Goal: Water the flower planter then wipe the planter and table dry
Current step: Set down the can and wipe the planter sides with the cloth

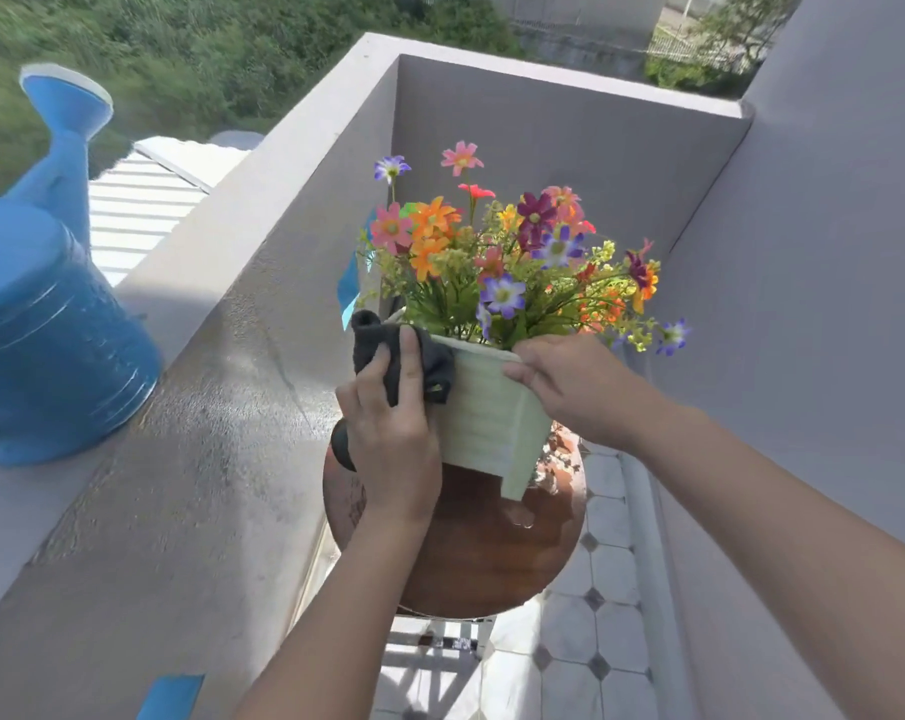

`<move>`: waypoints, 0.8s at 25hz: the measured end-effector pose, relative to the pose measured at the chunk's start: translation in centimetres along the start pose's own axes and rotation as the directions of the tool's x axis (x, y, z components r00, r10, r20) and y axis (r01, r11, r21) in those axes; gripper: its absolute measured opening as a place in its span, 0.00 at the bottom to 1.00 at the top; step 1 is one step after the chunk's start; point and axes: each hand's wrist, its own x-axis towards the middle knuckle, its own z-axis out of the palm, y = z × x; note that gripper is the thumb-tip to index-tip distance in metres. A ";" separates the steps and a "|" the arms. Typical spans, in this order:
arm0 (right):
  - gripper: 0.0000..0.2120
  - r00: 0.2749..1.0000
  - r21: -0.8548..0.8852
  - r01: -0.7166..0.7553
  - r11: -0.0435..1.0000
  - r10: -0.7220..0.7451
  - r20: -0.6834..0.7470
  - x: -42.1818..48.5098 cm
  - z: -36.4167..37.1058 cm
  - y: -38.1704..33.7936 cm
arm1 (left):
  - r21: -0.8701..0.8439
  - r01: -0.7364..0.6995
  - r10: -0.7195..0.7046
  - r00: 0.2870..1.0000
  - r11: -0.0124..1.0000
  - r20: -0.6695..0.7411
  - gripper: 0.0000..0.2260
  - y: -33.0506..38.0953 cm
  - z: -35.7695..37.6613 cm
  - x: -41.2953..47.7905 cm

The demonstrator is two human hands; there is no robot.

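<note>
- The left hand (393,439) is pressing a dark cloth (403,363) on the planter (486,413), at its left rim.
- The right hand (569,387) is gripping the right rim.
- The planter is standing on the round table (481,553), between both hands.

One planter (486,407), one cloth (414,363), one watering can (45,345), two hands (393,433)

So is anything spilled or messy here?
Yes. A small puddle of water sits on the round wooden table, just by the planter foot. The ledge beside it looks wet too. The left hand presses a dark cloth to the planter, which looks tipped.
</note>
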 end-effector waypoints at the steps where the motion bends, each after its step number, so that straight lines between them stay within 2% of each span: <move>1: 0.16 1.000 0.011 -0.001 1.000 0.001 0.007 0.0 0.0 0.1 | 0.006 -0.018 0.018 1.000 1.000 -0.002 0.25 0.3 0.1 -0.1; 3: 0.16 1.000 0.037 -0.005 0.999 0.004 0.024 0.0 -0.4 0.2 | 0.060 -0.211 0.209 0.977 0.976 0.045 0.22 0.0 -0.1 -1.5; 5: 0.16 0.999 0.044 -0.016 0.999 0.014 0.048 0.1 -0.8 0.2 | 0.067 -0.431 0.421 0.899 0.900 0.125 0.19 -1.0 -1.3 -2.2; 6: 0.17 0.998 0.040 -0.020 0.999 0.017 0.057 0.2 -0.9 0.1 | 0.063 -0.456 0.443 0.884 0.888 0.150 0.19 -1.3 -1.8 -1.9; 7: 0.19 0.997 0.034 -0.027 0.999 0.024 0.069 0.2 -1.1 -0.1 | 0.058 -0.408 0.396 0.906 0.911 0.151 0.21 -1.1 -2.2 -1.2; 9: 0.21 0.994 0.034 -0.048 0.998 0.044 0.102 0.3 -1.2 -0.2 | 0.024 -0.205 0.200 0.970 0.978 0.137 0.24 0.2 -2.4 0.0; 10: 0.21 0.992 0.040 -0.063 0.997 0.058 0.116 0.3 -1.4 -0.2 | 0.020 -0.159 0.154 0.977 0.987 0.146 0.27 1.1 -2.4 0.3; 13: 0.20 0.985 0.064 -0.097 0.993 0.086 0.151 0.3 -2.1 -0.3 | 0.001 -0.227 0.221 0.951 0.974 0.218 0.28 1.2 -2.6 0.1; 16: 0.21 0.984 0.098 -0.101 0.990 0.085 0.158 0.3 -2.5 -0.6 | -0.021 -0.113 0.115 0.973 0.993 0.198 0.30 1.1 -3.2 0.8; 18: 0.21 0.983 0.101 -0.109 0.989 0.092 0.156 0.4 -2.7 -0.6 | -0.014 -0.158 0.158 0.967 0.987 0.198 0.29 2.4 -3.1 0.7; 20: 0.20 0.984 0.102 -0.120 0.988 0.104 0.146 0.4 -2.7 -0.4 | -0.026 -0.363 0.358 0.902 0.931 0.243 0.26 2.9 -2.9 0.0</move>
